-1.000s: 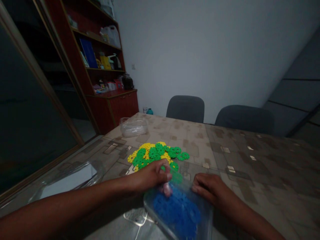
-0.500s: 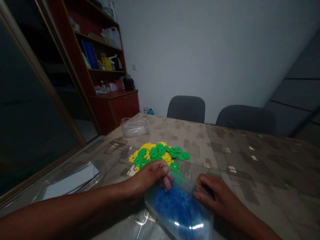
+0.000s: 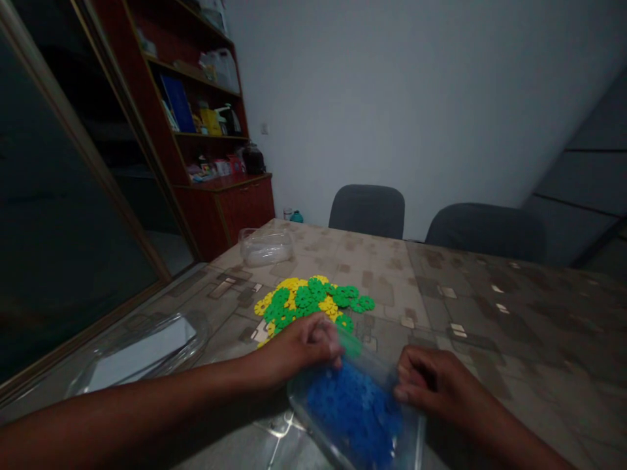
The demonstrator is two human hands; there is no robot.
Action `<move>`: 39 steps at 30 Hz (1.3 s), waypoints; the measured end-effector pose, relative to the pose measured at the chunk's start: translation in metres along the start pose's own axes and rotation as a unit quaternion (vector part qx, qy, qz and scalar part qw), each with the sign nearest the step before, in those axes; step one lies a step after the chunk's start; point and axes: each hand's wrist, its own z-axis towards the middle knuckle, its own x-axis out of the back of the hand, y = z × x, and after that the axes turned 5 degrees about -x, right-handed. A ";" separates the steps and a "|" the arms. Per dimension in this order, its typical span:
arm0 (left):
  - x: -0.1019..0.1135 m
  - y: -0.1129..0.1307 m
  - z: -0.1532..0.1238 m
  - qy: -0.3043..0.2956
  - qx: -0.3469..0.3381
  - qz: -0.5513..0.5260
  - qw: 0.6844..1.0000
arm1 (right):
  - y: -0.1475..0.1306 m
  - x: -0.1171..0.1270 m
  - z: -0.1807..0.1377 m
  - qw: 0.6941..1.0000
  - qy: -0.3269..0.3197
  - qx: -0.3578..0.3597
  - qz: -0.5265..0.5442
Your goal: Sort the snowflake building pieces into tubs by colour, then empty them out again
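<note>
A clear plastic box (image 3: 416,436) holds many blue notched, flower-like discs (image 3: 353,411) and sits tilted close in front of me. My left hand (image 3: 313,343) is closed at its far-left edge, fingers curled and slightly blurred. At the right edge, my right hand (image 3: 428,382) pinches the rim between thumb and bent fingers. Just beyond the box lies a loose pile of green discs (image 3: 304,298) and yellow discs (image 3: 290,284); part of it is hidden behind my left hand and seen through the box's far corner.
An open clear plastic container (image 3: 266,249) stands at the table's far left. Nearer on the left lies clear packaging with a white card (image 3: 144,352). Two grey chairs (image 3: 367,212) stand behind the patterned table (image 3: 392,267); a red shelf cabinet (image 3: 235,202) is beyond.
My right hand has moved slightly right, along with the box. The box's tilt differs a little, and the bright reflections near its front have faded. The disc pile stays put.
</note>
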 end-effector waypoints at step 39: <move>-0.007 0.002 0.003 -0.024 0.079 -0.208 0.975 | 0.007 0.013 -0.016 0.979 0.160 -0.119 -0.028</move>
